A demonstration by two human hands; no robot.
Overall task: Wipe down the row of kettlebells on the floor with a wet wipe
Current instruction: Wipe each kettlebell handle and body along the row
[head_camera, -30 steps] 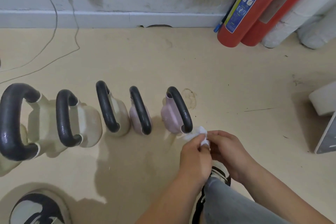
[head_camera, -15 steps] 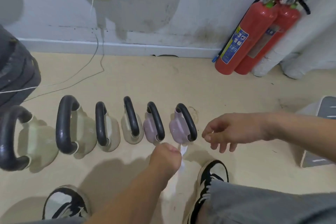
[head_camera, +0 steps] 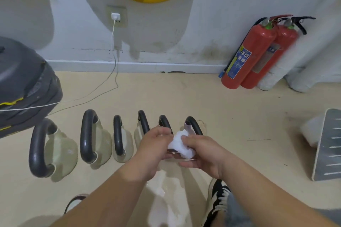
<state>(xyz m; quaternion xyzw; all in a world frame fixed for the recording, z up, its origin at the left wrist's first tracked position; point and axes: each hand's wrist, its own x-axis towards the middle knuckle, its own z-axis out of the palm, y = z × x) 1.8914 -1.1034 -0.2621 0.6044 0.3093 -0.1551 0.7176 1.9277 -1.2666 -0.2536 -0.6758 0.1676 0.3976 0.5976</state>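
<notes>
Head view: the left hand [head_camera: 154, 146] and the right hand [head_camera: 203, 153] hold a bunched white wet wipe [head_camera: 178, 143] between them. Fingers of both hands are curled on it. The wipe is in front of the right end of the row of six kettlebells [head_camera: 99, 140] on the floor [head_camera: 239, 125]. Two red fire extinguishers [head_camera: 254, 53] lean on the wall [head_camera: 221, 14].

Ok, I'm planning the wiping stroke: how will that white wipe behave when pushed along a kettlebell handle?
Probably floppy: the wipe sits crumpled between the left hand and right hand. Likely very light, since a mere pinch holds it. It should mould round the black handle rather than hold shape.
</notes>
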